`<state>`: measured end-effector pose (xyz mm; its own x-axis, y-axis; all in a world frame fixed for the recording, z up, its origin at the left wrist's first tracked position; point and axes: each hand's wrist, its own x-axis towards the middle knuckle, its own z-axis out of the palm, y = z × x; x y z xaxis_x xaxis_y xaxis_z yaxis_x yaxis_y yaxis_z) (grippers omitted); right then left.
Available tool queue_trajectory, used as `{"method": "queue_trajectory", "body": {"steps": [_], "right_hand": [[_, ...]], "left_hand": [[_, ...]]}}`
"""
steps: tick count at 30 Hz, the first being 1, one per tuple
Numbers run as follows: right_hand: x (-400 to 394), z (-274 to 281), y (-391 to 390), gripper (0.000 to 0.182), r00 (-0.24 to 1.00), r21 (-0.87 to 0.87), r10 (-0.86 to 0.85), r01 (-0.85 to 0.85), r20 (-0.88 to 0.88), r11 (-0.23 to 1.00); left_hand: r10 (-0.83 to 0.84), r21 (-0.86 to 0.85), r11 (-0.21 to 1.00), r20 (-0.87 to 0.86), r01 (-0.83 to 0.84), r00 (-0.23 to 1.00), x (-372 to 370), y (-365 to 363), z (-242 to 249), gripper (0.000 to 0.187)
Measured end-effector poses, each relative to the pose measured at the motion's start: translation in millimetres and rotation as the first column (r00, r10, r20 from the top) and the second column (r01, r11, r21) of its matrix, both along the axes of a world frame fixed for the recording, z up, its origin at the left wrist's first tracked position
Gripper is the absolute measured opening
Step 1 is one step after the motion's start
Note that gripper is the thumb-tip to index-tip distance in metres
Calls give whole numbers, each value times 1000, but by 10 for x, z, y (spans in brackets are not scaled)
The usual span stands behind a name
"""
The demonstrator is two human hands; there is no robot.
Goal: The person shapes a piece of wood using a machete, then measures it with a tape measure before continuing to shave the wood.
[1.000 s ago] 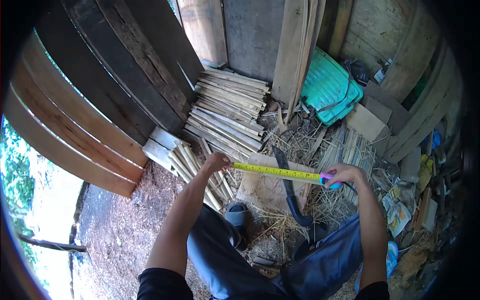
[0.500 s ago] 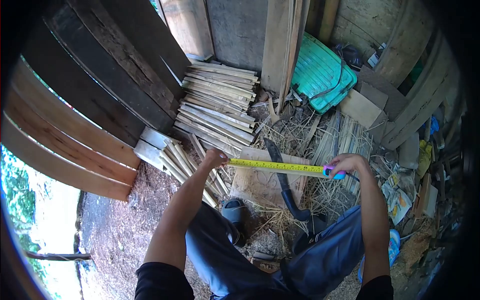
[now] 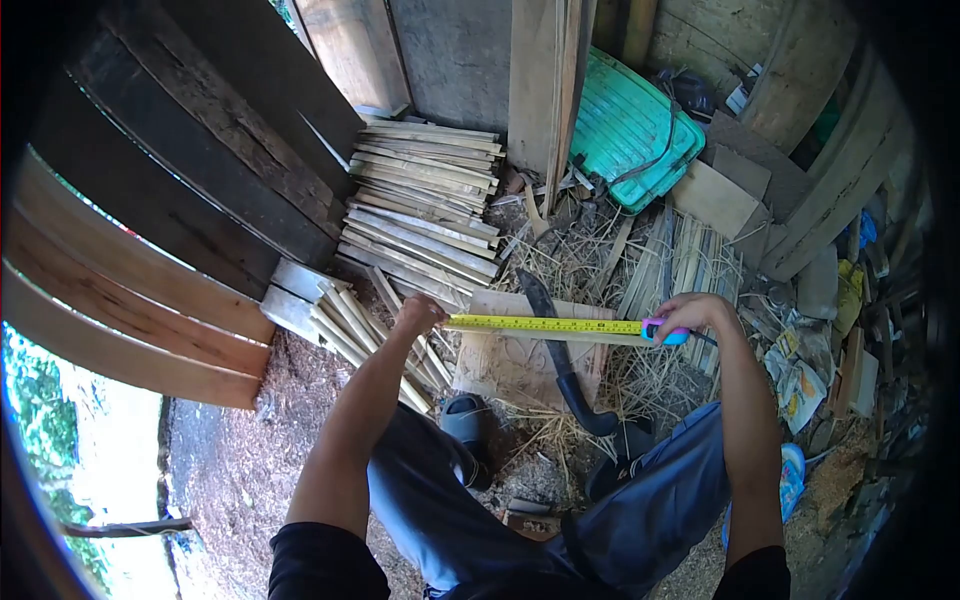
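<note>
A yellow tape measure (image 3: 545,324) is stretched level between my hands, above a wooden board (image 3: 485,368). My left hand (image 3: 424,312) is closed at the free end of the blade. My right hand (image 3: 697,316) grips the pink and blue case. A pale thin strip (image 3: 615,340) shows along the blade's lower edge; how it is held is hard to make out. Under the tape, a dark machete (image 3: 538,296) with a curved black handle lies across the board.
Split bamboo strips (image 3: 425,185) are stacked by the wall. More strips (image 3: 345,325) lean near my left forearm, and a bundle (image 3: 690,265) lies at right. Behind are a green plastic lid (image 3: 635,130) and cardboard (image 3: 715,205). Straw and shavings litter the ground.
The view has shifted a little, so the surroundings sit slightly further left and higher. Both hands keep the tape stretched with nearly the same span.
</note>
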<state>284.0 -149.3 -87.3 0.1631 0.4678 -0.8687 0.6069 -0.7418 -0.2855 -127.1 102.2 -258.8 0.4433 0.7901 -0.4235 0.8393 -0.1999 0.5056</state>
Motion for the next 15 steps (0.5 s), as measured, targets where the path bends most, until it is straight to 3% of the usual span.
{"method": "queue_trajectory", "body": {"steps": [2, 6, 13, 15], "right_hand": [[27, -36, 4, 63, 1000, -7, 1, -1, 6, 1000], [129, -153, -11, 73, 998, -58, 67, -67, 5, 996], [124, -97, -62, 71, 997, -107, 32, -23, 77, 994], [217, -241, -109, 68, 1000, -67, 21, -21, 12, 998]], "left_hand": [[31, -20, 999, -71, -32, 997, 44, -10, 39, 19], [-5, -22, 1000, -17, 5, 1000, 33, 41, -94, 22], [3, 35, 999, -122, 1, 993, 17, 71, -138, 25], [-15, -9, 1000, -137, 14, 990, 14, 88, -131, 24]]}}
